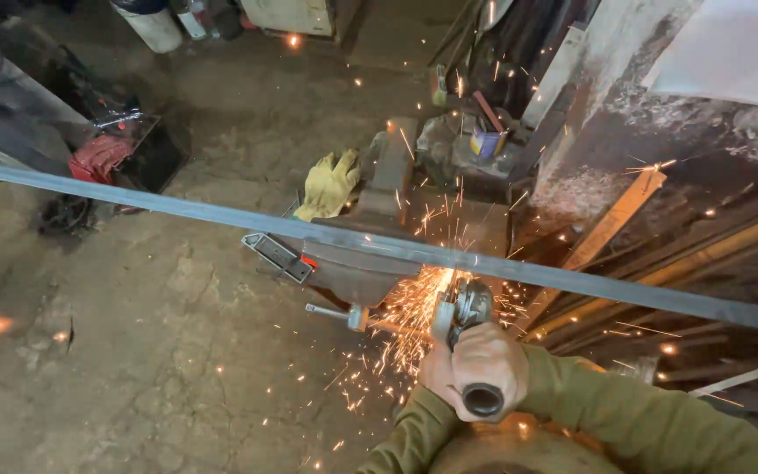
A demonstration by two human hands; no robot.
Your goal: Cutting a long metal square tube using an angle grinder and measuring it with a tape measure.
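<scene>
- Grinder (460,309) gripped in both hands, disc biting the bar (221,213) just right of the vise (357,263) — sparks (401,329) spraying down and left toward the floor.
- Right hand (489,364) wrapped fully closed round the grinder's body, end of the body poking out below the fist.
- Left hand (436,369) mostly hidden behind the right; seems closed on the tool as well, though the fingers cannot be made out.
- Bar: long, flat, grey steel, running from far left to far right across the view, clamped near its middle in the vise. Likely stiff and heavy, with long free ends that could sag or swing; probably hot and sharp at the cut, so best held well away from it.
- Grinder: judged compact but weighty, prone to kick — two-handed hold on body and side suits it.
- Vise handle (335,312) sticking out toward the left, just beside the sparks.
- Yellow glove (330,183) lying behind the vise, apart from the hands.
- No proper surface in view; vise standing over a rough, cracked concrete floor (160,351).
- Room: dim workshop, red rag (98,156) at left, metal strips and bars (660,281) stacked against the wall at right, a white drum (151,25) at top.
</scene>
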